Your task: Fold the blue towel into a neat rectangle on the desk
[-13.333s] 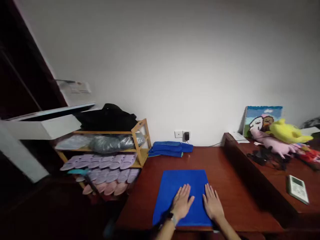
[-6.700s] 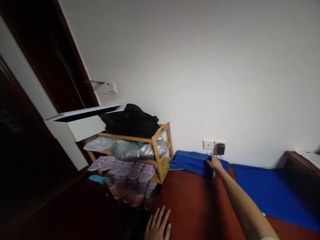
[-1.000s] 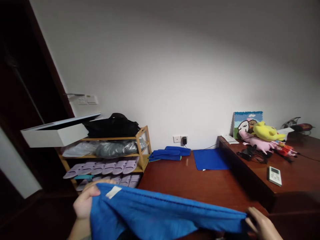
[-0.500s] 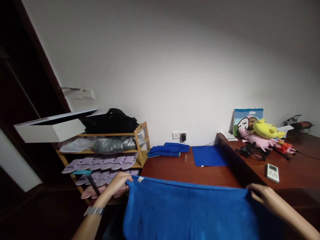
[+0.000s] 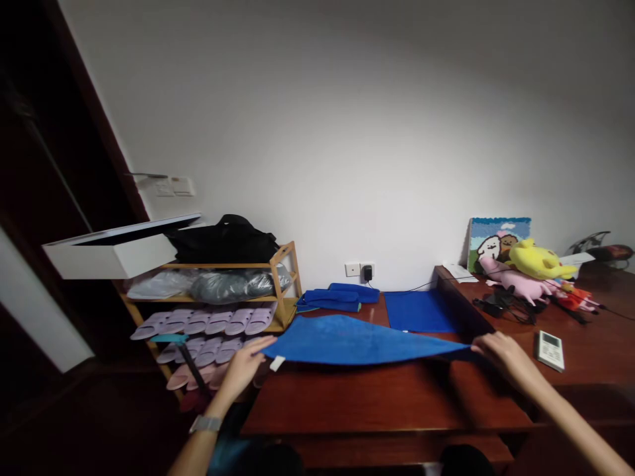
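A blue cloth [image 5: 342, 342] stretches between my two hands above the brown wooden table [image 5: 347, 403]. My left hand [image 5: 248, 362] pinches its left corner, close to a white tag. At the opposite corner, my right hand [image 5: 499, 348] is closed on the edge. The cloth's far part bulges upward and away from me. Behind it lie folded blue cloths [image 5: 330, 299] against the wall, and a flat blue cloth [image 5: 419, 311] is spread to their right.
Left stands a wooden shoe rack [image 5: 278, 291] with slippers [image 5: 198, 320], a black bag [image 5: 225, 241] and a white box [image 5: 114, 254]. On the raised surface at right are plush toys [image 5: 538, 261], black cables [image 5: 503, 304] and a white device [image 5: 550, 350]. A plug [image 5: 367, 272] sits in the wall.
The blue cloth has swung from hanging down in front of me to billowing out forward over the table, baring the table's front. Both hands still grip its corners.
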The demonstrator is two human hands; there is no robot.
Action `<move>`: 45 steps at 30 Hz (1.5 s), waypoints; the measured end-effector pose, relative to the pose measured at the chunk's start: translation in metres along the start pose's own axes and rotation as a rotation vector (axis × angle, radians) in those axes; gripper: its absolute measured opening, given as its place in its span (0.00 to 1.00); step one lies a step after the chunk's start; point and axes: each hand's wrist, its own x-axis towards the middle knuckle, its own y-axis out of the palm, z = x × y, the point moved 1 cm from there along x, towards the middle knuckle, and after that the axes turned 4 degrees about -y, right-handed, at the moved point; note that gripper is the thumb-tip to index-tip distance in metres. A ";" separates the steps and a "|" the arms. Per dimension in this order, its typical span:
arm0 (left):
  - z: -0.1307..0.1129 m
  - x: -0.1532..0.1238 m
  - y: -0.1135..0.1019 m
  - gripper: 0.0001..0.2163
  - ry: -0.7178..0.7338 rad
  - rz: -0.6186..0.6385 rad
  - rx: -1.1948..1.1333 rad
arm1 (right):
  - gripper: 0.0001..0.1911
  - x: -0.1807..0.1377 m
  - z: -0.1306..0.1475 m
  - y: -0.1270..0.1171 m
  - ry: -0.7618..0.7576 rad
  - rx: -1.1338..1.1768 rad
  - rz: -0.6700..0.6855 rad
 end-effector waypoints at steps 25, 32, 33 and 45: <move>0.138 -0.135 0.062 0.19 0.179 0.197 0.544 | 0.15 -0.131 0.015 0.131 0.254 0.198 0.211; 0.132 -0.108 0.064 0.21 0.194 0.098 0.589 | 0.23 -0.102 0.004 0.154 0.476 0.327 0.188; 0.126 -0.096 0.071 0.20 0.188 0.095 0.577 | 0.26 -0.087 0.000 0.162 0.496 0.298 0.196; 0.125 0.017 0.166 0.23 0.113 0.215 0.678 | 0.37 -0.036 -0.022 0.265 0.639 0.037 0.461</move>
